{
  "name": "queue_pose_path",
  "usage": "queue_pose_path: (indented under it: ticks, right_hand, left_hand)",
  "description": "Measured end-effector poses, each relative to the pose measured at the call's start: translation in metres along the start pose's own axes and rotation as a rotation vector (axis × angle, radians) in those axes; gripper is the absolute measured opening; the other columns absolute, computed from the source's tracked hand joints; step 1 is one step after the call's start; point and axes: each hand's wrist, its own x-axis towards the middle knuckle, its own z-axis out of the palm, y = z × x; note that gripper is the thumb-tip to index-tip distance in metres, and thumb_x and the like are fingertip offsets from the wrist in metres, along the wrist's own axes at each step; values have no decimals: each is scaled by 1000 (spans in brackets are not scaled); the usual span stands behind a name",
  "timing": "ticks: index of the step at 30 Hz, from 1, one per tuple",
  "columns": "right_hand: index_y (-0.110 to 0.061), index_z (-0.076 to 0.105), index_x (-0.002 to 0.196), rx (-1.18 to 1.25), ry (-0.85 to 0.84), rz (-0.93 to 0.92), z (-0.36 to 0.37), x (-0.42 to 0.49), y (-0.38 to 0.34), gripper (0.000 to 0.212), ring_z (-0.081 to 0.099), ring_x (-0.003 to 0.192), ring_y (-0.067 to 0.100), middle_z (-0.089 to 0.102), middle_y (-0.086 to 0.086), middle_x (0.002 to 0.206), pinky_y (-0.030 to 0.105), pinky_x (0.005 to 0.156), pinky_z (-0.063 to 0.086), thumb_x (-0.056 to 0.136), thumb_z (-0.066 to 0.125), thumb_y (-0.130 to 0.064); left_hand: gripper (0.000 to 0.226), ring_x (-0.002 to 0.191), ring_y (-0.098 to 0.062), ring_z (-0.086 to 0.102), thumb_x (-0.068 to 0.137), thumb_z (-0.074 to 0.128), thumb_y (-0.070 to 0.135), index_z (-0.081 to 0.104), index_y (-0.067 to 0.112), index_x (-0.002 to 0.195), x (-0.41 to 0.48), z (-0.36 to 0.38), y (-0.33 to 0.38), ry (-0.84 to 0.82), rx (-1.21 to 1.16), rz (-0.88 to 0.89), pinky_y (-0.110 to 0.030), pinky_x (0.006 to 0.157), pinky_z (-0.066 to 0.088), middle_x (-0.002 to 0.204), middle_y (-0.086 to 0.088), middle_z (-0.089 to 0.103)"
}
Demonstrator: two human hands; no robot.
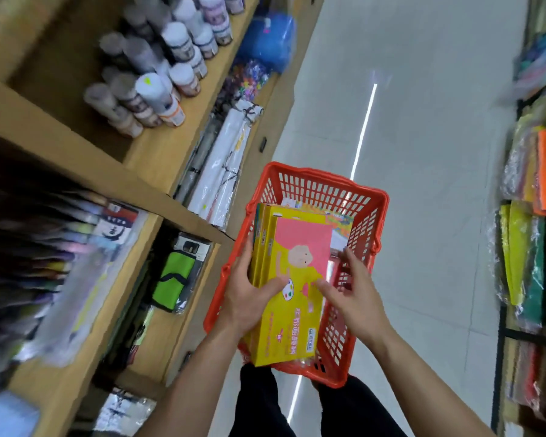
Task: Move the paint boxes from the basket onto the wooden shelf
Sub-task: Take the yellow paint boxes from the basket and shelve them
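Over the red basket, the left grip curls round the stacked paint boxes; the right grip rests flat-fingered on top; none yet seen on the wooden shelf.

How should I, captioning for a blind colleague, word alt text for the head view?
A person's left hand grips a stack of yellow paint boxes standing in a red basket, the right hand touching them. A wooden shelf of white bottles runs along the left.

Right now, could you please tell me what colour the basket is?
The basket is red, with lattice walls; the head view shows it best.
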Motion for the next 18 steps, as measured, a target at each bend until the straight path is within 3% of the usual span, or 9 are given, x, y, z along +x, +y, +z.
queue_pose_path:
  ticks: [2,5,9,12,15,16,18]
  right_hand:
    - [-67,45,131,158,-197,-43,8,-3,-36,63,65,120,5,63,-22,136,29,94,55,74,73,-70]
    - [-56,51,137,328,-377,-111,26,-12,-87,68,71,116,15,71,-12,132,25,84,58,76,79,-65]
    - [-58,53,135,419,-456,-253,49,-25,-158,66,71,118,19,70,-7,134,31,86,59,76,82,-60]
    - [-47,56,138,440,-580,-346,72,-41,-206,63,71,117,26,70,1,134,39,86,61,81,83,-50]
    - [-47,50,145,383,-640,-428,96,-64,-246,77,67,124,26,64,5,141,53,97,57,76,84,-57]
    - [-48,47,147,353,-654,-461,105,-72,-259,81,65,127,24,62,4,143,55,101,54,75,83,-59]
    - [-49,42,150,295,-718,-535,125,-88,-287,87,60,132,24,56,6,147,55,104,51,74,83,-60]
  left_hand:
    - [93,110,-11,74,69,85,43,38,56,149,-20,-16,29,69,-86,29,-37,86,62,128,11,73]
    - [86,109,-15,75,68,86,43,45,60,142,-49,-42,67,194,-200,94,-34,81,63,123,14,76]
    - [88,116,-19,72,74,82,43,39,52,150,-86,-75,105,350,-324,187,-48,92,59,130,13,72]
    - [87,119,-19,70,80,79,38,35,46,154,-120,-106,123,463,-387,274,-38,87,62,136,12,69]
    - [84,125,-21,66,76,76,36,38,53,149,-166,-138,131,549,-420,363,-34,86,60,147,3,61]
    - [86,129,-24,63,73,76,34,38,56,147,-181,-149,132,594,-421,385,-37,89,59,152,-1,55]
    - [90,138,-31,52,67,77,36,36,57,145,-210,-170,133,711,-413,396,-55,102,52,158,-7,42]
